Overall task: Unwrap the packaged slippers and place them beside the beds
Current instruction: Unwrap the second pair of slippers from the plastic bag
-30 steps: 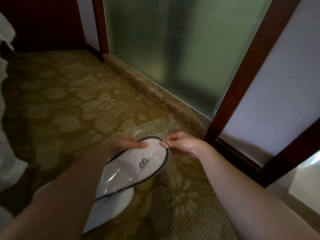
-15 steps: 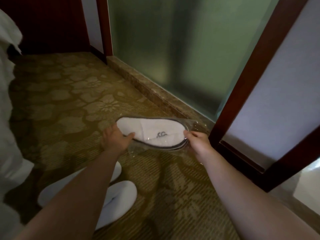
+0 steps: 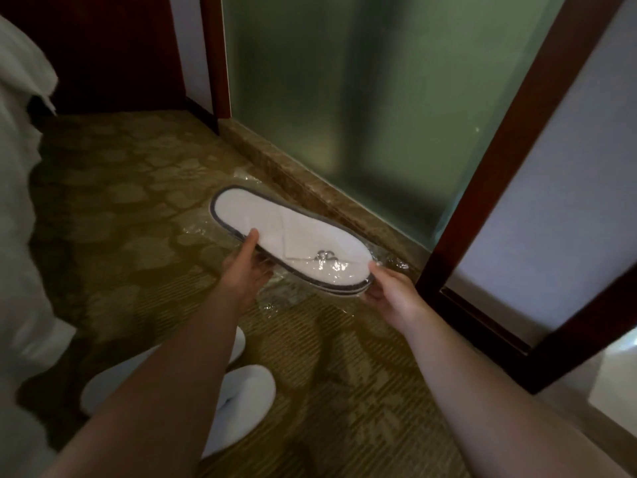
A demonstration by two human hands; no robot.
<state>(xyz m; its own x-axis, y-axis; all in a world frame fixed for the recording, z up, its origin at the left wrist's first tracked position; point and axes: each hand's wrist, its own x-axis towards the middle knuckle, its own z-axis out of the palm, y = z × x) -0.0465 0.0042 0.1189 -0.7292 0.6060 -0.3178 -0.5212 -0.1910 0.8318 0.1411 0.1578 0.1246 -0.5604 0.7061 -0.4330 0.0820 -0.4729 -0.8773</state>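
Note:
A flat pair of white slippers with dark trim (image 3: pixel 286 236), stacked and still inside clear plastic wrap (image 3: pixel 275 291), is held level above the carpet. My left hand (image 3: pixel 244 267) grips the pack at its near long edge, thumb on top and fingers underneath. My right hand (image 3: pixel 389 291) pinches the toe end, where a small grey logo shows. Two unwrapped white slippers (image 3: pixel 248 398) lie on the carpet below, partly hidden by my left forearm.
White bed linen (image 3: pixel 20 208) hangs down the left edge. A frosted glass panel (image 3: pixel 344 98) on a stone sill (image 3: pixel 310 188) stands just behind the pack, with a dark wooden door frame (image 3: pixel 482 188) at right. Patterned carpet (image 3: pixel 131 215) covers the floor.
The wrapped pack has been lifted and turned from pointing away to lying across in front of me. My left hand shifted from the top to the near edge; my right hand stays on the toe end.

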